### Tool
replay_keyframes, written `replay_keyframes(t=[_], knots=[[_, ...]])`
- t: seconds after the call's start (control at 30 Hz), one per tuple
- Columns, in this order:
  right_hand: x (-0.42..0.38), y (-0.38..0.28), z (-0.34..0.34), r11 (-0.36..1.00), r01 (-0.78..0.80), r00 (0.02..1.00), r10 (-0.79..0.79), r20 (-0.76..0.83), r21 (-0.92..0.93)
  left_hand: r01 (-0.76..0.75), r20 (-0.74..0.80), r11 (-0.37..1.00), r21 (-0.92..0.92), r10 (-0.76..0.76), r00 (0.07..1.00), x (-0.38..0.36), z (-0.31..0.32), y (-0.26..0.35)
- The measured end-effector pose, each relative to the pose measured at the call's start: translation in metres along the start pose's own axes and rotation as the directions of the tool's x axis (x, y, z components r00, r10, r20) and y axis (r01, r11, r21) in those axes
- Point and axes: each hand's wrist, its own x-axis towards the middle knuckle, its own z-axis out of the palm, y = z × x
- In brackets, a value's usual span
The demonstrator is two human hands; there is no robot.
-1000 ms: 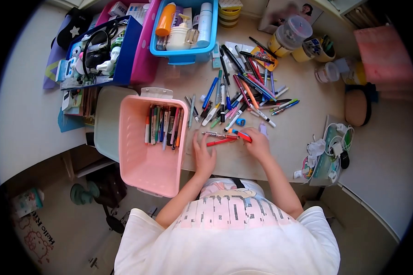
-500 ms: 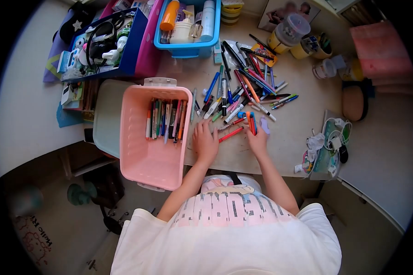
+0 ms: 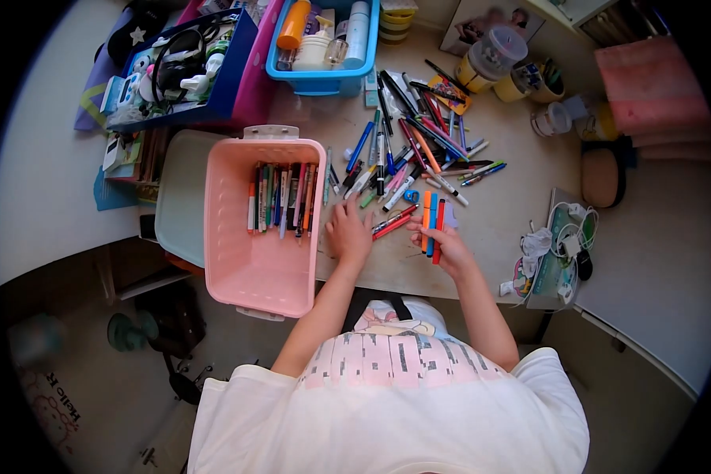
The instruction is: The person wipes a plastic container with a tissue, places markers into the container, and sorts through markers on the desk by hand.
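My right hand holds several pens upright side by side, orange, blue and red. My left hand rests on the desk with its fingers apart, at the lower edge of a loose pile of pens and markers. Two red pens lie between my hands, near the left fingertips. To the left stands a pink bin with a row of pens and pencils inside its upper part. A small blue sharpener sits just above the red pens.
Behind the pink bin are a blue basket of bottles and a dark blue box of headphones and small items. Clear tubs stand at the back right. A power strip with white cables lies at the right edge.
My right hand has turned and lifted slightly, so the held pens now show side by side. My left hand has shifted slightly left. The whole view has shifted a little.
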Motion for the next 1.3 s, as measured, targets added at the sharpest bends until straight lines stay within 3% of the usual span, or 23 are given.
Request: replay_keyframes(t=[0.17, 0.27, 0.33, 0.47, 0.53, 0.57, 0.63, 0.67, 0.73, 0.8, 0.87, 1.0, 1.07, 1.1, 1.17, 1.3], knots=[[-0.003, 0.003, 0.008, 1.000, -0.009, 1.000, 0.009, -0.001, 0.007, 0.010, 0.027, 1.000, -0.013, -0.010, 1.000, 0.008, 0.008, -0.001], [-0.004, 0.006, 0.006, 1.000, 0.022, 1.000, -0.022, 0.000, 0.018, -0.040, -0.014, 0.997, -0.069, 0.040, 0.999, 0.005, 0.006, -0.008], [-0.004, 0.010, 0.006, 0.999, 0.033, 0.999, -0.033, -0.002, 0.018, -0.020, 0.036, 0.983, -0.182, 0.027, 0.999, 0.004, 0.008, -0.012], [-0.007, 0.011, 0.007, 0.999, -0.008, 1.000, 0.008, -0.001, 0.044, -0.040, 0.049, 0.986, -0.163, 0.048, 0.998, -0.003, 0.012, -0.012], [-0.012, 0.012, 0.006, 0.996, -0.009, 1.000, 0.007, 0.023, 0.086, 0.113, 0.041, 0.946, -0.305, -0.105, 0.994, -0.011, 0.011, -0.002], [-0.013, 0.012, 0.005, 0.997, -0.011, 1.000, 0.009, 0.025, 0.081, 0.110, 0.041, 0.945, -0.308, -0.103, 0.994, -0.019, 0.009, 0.002], [-0.014, 0.010, 0.004, 0.997, -0.013, 1.000, 0.011, 0.026, 0.079, 0.115, 0.047, 0.786, -0.607, -0.109, 0.993, -0.038, -0.013, 0.015], [-0.016, 0.010, 0.004, 0.998, -0.004, 1.000, 0.002, 0.022, 0.063, 0.115, 0.050, 0.788, -0.605, -0.106, 0.993, -0.045, -0.023, 0.020], [-0.017, 0.013, 0.001, 0.999, 0.004, 1.000, -0.005, 0.019, 0.053, 0.244, 0.206, 0.658, -0.713, -0.137, 0.969, -0.056, -0.035, 0.023], [-0.014, 0.018, -0.003, 0.999, 0.015, 1.000, -0.016, 0.023, 0.043, 0.234, 0.203, 0.652, -0.721, -0.124, 0.971, -0.059, -0.028, 0.018], [-0.013, 0.020, 0.000, 0.999, 0.007, 1.000, -0.007, 0.013, 0.037, 0.397, 0.367, 0.400, -0.826, -0.152, 0.918, -0.060, -0.005, 0.005], [-0.010, 0.026, 0.003, 1.000, 0.018, 0.998, -0.019, -0.061, -0.014, 0.492, 0.493, 0.517, -0.700, -0.149, 0.857, -0.070, -0.003, -0.009], [-0.008, 0.030, 0.002, 1.000, 0.022, 0.997, -0.022, -0.073, -0.009, 0.222, 0.392, 0.792, -0.569, 0.024, 0.920, -0.072, -0.029, -0.005], [-0.008, 0.032, 0.003, 1.000, 0.028, 0.996, -0.028, -0.084, -0.010, 0.222, 0.395, 0.795, -0.564, 0.024, 0.918, -0.070, -0.045, 0.000], [-0.011, 0.030, 0.011, 0.999, 0.025, 0.995, -0.021, -0.102, 0.033, -0.006, 0.381, 0.886, -0.463, 0.205, 0.902, -0.063, -0.082, 0.013], [-0.017, 0.026, 0.017, 0.993, 0.033, 0.994, -0.020, -0.112, 0.110, -0.066, 0.376, 0.763, -0.644, 0.390, 0.841, -0.043, -0.155, 0.038]])
